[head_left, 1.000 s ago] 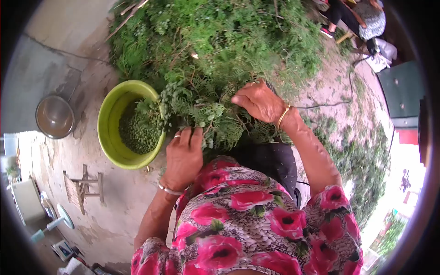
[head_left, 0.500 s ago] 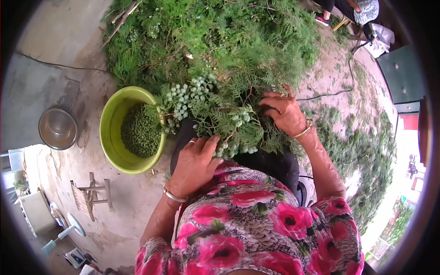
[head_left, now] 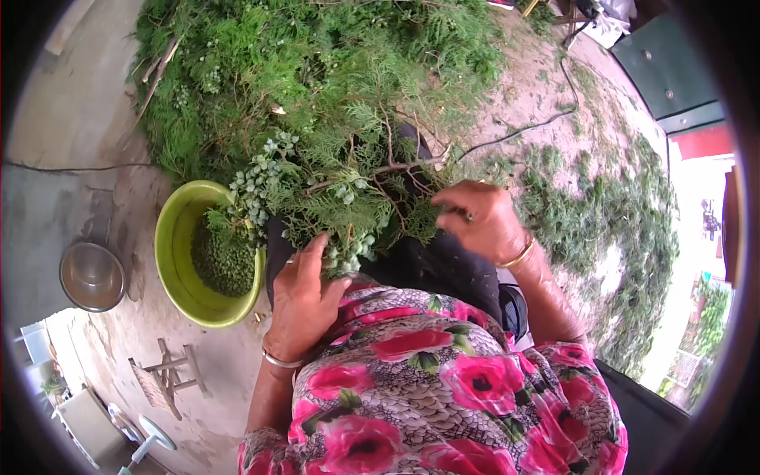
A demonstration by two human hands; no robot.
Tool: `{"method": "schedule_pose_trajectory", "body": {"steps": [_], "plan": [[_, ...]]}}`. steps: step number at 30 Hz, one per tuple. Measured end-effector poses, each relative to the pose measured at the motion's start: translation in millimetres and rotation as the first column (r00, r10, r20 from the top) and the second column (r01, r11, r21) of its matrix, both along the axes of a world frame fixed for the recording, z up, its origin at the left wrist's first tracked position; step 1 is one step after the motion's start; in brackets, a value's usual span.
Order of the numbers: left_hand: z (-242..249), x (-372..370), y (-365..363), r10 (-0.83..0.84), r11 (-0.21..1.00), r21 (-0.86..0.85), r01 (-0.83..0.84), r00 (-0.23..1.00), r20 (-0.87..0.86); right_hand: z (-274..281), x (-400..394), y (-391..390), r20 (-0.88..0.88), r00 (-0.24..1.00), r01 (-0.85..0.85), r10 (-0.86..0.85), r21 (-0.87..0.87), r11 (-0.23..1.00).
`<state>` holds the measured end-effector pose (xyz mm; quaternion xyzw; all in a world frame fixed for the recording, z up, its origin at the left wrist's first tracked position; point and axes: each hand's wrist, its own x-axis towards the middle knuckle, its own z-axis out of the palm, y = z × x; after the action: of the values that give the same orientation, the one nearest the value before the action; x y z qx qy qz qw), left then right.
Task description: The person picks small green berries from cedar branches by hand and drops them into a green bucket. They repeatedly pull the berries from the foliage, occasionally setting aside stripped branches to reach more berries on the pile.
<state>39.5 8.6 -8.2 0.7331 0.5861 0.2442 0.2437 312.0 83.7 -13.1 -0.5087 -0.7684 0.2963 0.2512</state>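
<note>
A conifer branch (head_left: 396, 168) with flat green sprays lies across my dark-trousered lap. Pale blue-green cones (head_left: 255, 190) cluster at its left side, and more hang near the middle. My left hand (head_left: 305, 297) rests at the branch's near edge, index finger stretched along the cones and thumb spread apart. To the right of the sprays, my right hand (head_left: 481, 220) has its fingers curled in towards the thumb. Something small and dark green shows between those fingers; I cannot tell what it is. Left of my lap, a yellow-green bucket (head_left: 168, 257) holds many small green cones.
A big heap of cut conifer branches (head_left: 317, 63) lies ahead. Loose sprigs (head_left: 586, 206) cover the ground at right, where a black cable (head_left: 518, 134) runs. At left are a metal bowl (head_left: 93, 277) and a small wooden stool (head_left: 165, 378). A green cabinet (head_left: 665, 75) stands far right.
My right hand has drawn back out of the foliage, its fingers curling in. More of the woody stem shows now. The view has shifted, and the person at upper right is almost out of sight.
</note>
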Motion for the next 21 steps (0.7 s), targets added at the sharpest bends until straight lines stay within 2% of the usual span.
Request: {"method": "schedule_pose_trajectory", "body": {"steps": [1, 2, 4, 6, 7, 8, 9, 10, 11, 12, 13, 14, 15, 16, 18, 20, 21], "plan": [[0.3, -1.7, -2.2, 0.03, 0.999, -0.017, -0.029, 0.999, 0.044, 6.2, -4.7, -4.9, 0.129, 0.986, -0.111, 0.107, 0.024, 0.994], [0.7, -2.6, -2.9, 0.061, 0.998, -0.033, -0.058, 0.994, 0.087, 1.1, -8.0, -9.2, 0.127, 0.986, -0.107, 0.103, 0.027, 0.994], [5.5, -0.8, -2.1, 0.041, 0.999, 0.029, -0.045, 0.993, 0.113, -18.7, -11.2, -14.5, 0.467, 0.878, -0.249, 0.104, 0.26, 0.933], [14.1, 2.0, -1.3, -0.011, 0.995, 0.1, -0.003, 0.991, 0.137, -24.8, -10.4, -15.0, 0.459, 0.885, -0.244, 0.074, 0.323, 0.914], [18.8, 3.4, -0.8, -0.006, 0.994, 0.105, -0.008, 0.991, 0.133, -25.5, -7.8, -16.0, 0.342, 0.937, -0.161, 0.069, 0.25, 0.955], [23.5, 5.4, -0.4, -0.035, 0.998, 0.061, 0.022, 0.976, 0.215, -24.1, -7.4, -15.8, 0.222, 0.974, -0.088, 0.051, 0.161, 0.983], [26.0, 7.8, -0.5, -0.059, 0.998, 0.018, 0.057, 0.952, 0.299, -16.7, -6.4, -14.4, 0.219, 0.974, -0.093, 0.056, 0.162, 0.982], [26.5, 10.3, -1.2, -0.054, 0.999, 0.018, 0.051, 0.953, 0.297, 0.6, -6.5, -11.8, -0.039, 0.999, -0.036, 0.028, -0.21, 0.977], [27.0, 12.6, -2.2, -0.039, 0.99, -0.106, 0.092, 0.908, 0.418, 10.0, -7.1, -10.3, -0.264, 0.96, -0.072, -0.094, -0.556, 0.828], [27.5, 15.3, -3.0, -0.007, 0.964, -0.221, 0.145, 0.849, 0.528, 0.3, -6.3, -11.0, -0.267, 0.96, -0.079, -0.087, -0.555, 0.828], [30.2, 19.3, -1.9, 0.0, 0.941, -0.287, 0.177, 0.85, 0.526, -11.5, -8.1, -11.8, -0.551, 0.747, -0.233, -0.371, -0.741, 0.63], [27.0, 22.8, -1.1, 0.006, 0.943, -0.287, 0.169, 0.853, 0.523, -17.1, -11.0, -13.5, -0.614, 0.415, -0.466, -0.672, -0.777, 0.422], [20.1, 26.8, -0.4, 0.03, 0.926, -0.325, 0.191, 0.822, 0.569, -18.3, -15.7, -20.1, -0.511, 0.279, -0.457, -0.813, -0.815, 0.355], [15.5, 31.1, 0.3, 0.055, 0.907, -0.362, 0.217, 0.788, 0.613, -19.1, -25.3, -25.8, -0.511, 0.281, -0.461, -0.812, -0.814, 0.352], [12.9, 40.2, 2.6, 0.11, 0.893, -0.4, 0.204, 0.765, 0.634, -20.9, -40.8, -36.7, -0.478, 0.204, -0.41, -0.855, -0.834, 0.368], [8.8, 47.4, 6.4, 0.246, 0.822, -0.534, 0.198, 0.722, 0.646, -15.3, -52.1, -42.0, -0.471, 0.194, -0.443, -0.86, -0.825, 0.352], [1.8, 48.3, 7.2, 0.18, 0.843, -0.509, 0.176, 0.799, 0.574, -10.7, -56.1, -43.8, -0.466, 0.184, -0.474, -0.865, -0.813, 0.338]]}}
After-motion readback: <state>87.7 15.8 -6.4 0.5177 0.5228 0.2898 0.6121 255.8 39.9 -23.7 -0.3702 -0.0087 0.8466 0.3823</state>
